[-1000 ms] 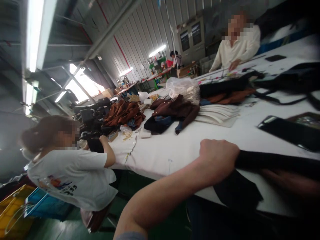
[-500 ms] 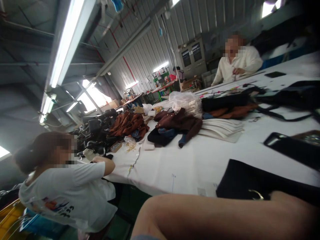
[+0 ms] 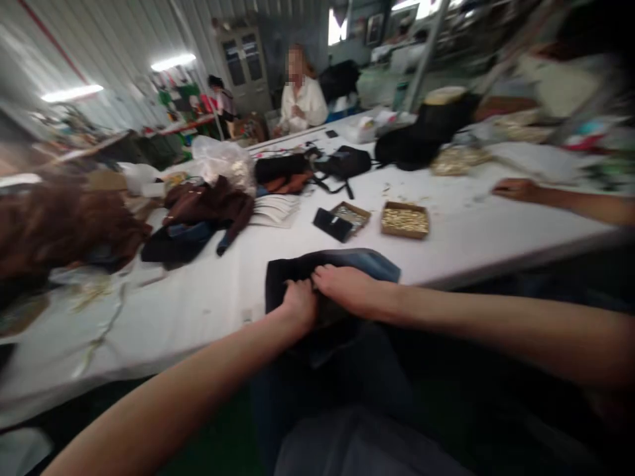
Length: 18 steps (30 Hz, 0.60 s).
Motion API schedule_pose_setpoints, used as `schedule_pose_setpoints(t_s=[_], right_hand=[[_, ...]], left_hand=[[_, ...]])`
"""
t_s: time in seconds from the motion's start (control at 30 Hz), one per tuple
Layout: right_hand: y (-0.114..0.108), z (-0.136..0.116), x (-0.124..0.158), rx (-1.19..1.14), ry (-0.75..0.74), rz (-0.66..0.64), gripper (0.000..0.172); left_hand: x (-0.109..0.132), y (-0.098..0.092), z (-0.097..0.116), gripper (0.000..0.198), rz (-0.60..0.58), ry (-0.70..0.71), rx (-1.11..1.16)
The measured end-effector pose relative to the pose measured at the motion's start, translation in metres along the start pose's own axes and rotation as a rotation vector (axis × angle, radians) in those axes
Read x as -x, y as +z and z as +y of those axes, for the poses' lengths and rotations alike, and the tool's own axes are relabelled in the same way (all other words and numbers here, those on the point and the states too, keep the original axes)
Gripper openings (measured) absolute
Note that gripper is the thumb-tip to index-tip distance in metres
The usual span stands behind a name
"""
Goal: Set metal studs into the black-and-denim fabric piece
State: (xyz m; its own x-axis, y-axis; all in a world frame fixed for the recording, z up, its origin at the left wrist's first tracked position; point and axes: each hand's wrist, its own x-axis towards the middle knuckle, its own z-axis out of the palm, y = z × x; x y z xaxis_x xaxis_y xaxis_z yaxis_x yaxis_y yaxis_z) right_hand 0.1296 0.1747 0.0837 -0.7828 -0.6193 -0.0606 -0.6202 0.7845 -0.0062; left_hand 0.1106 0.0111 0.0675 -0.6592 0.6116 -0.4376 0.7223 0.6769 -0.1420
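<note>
A black fabric piece (image 3: 292, 274) with a blue lining edge (image 3: 377, 263) lies at the near edge of the white table (image 3: 208, 297). My left hand (image 3: 299, 304) is curled in a fist, gripping the fabric near its front. My right hand (image 3: 347, 287) rests on the same piece just beside the left, fingers bent and pressing into the cloth. Both hands touch each other over the fabric. The part of the piece hanging over the table edge is dark and hard to make out.
A small cardboard box of brass fittings (image 3: 404, 220) and a black pouch with a tin (image 3: 342, 221) stand behind the fabric. Brown and dark garments (image 3: 203, 211) are heaped at left. Another person's hand (image 3: 516, 190) rests on the table at right; a seated person (image 3: 302, 99) is far back.
The view has swung right and down from the co-worker at left to the table in front. Both my hands have come together on the black fabric piece.
</note>
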Motion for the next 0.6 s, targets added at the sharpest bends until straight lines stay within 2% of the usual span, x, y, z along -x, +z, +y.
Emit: schedule_pose_setpoints(t_s=[0.07,0.13,0.17,0.23,0.3,0.33,0.4,0.47,0.6], right_hand=[[-0.015,0.001,0.007,0.15,0.006,0.158,0.037],[-0.031,0.008,0.009,0.257,0.187,0.257,0.047],[-0.038,0.014,0.011,0.256,0.313,0.228,0.056],[-0.049,0.029,0.017,0.14,0.495,0.045,0.06],[-0.053,0.045,0.023,-0.004,0.505,-0.095,0.042],[-0.053,0.052,0.025,-0.047,0.484,-0.105,0.035],[-0.051,0.059,0.027,-0.077,0.465,-0.026,0.03],[-0.05,0.059,0.027,-0.075,0.478,0.054,0.032],[-0.052,0.051,0.022,-0.029,0.495,0.107,0.036]], left_hand=[[-0.008,0.011,0.0,0.059,0.048,0.138,-0.019],[-0.013,0.016,-0.002,0.067,0.071,0.255,-0.043],[-0.015,0.018,-0.004,0.075,0.077,0.289,-0.056],[-0.019,0.02,-0.007,0.096,0.073,0.309,-0.075],[-0.026,0.023,-0.011,0.114,0.047,0.307,-0.083],[-0.029,0.025,-0.012,0.118,0.034,0.309,-0.084],[-0.035,0.029,-0.012,0.12,0.024,0.314,-0.083],[-0.038,0.032,-0.01,0.12,0.038,0.314,-0.083],[-0.033,0.036,0.0,0.108,0.068,0.292,-0.084]])
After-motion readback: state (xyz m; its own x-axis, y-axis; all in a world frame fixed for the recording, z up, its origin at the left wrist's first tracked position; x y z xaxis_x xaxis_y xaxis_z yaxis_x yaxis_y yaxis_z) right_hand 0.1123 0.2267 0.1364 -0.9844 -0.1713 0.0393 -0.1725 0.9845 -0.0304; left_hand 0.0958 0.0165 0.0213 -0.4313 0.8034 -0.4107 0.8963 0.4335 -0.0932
